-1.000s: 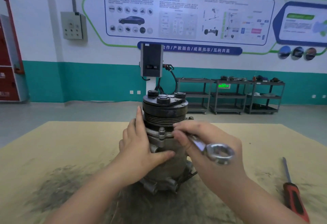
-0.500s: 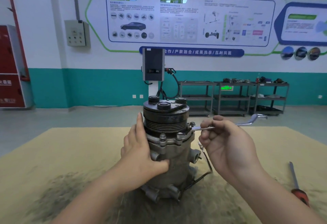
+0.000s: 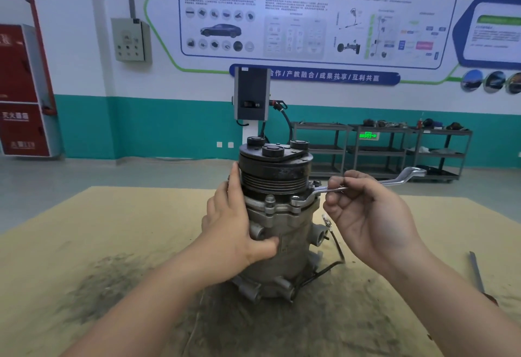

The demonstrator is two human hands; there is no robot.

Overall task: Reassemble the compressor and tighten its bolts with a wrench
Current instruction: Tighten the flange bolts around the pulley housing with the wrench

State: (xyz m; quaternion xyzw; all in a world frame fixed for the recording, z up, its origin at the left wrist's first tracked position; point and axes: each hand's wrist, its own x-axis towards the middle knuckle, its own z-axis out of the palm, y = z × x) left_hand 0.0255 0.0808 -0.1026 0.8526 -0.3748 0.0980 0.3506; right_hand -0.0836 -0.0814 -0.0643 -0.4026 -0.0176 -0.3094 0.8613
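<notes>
I see compressor (image 3: 282,232) upright at frame centre on tan mat (image 3: 112,229), black pulley end up. My left hand (image 3: 234,232) wraps housing from left side: fingers straight up along pulley, thumb pressed across front of body. My right hand (image 3: 363,215), right of centre, pinches wrench (image 3: 332,189) shank with curled fingers. Ring end sits on flange bolt (image 3: 296,201) at compressor's right shoulder; far end points toward right. Screwdriver (image 3: 478,275) lies at lower right edge.

Views: one only, head-worn, wide-angle, so nothing shared.
Position: above and behind both forearms, at the near edge of the table (image 3: 84,244).
Facing: forward and slightly down, toward the far wall (image 3: 169,120).
Nearness: close on the compressor (image 3: 277,232), centred in frame.
</notes>
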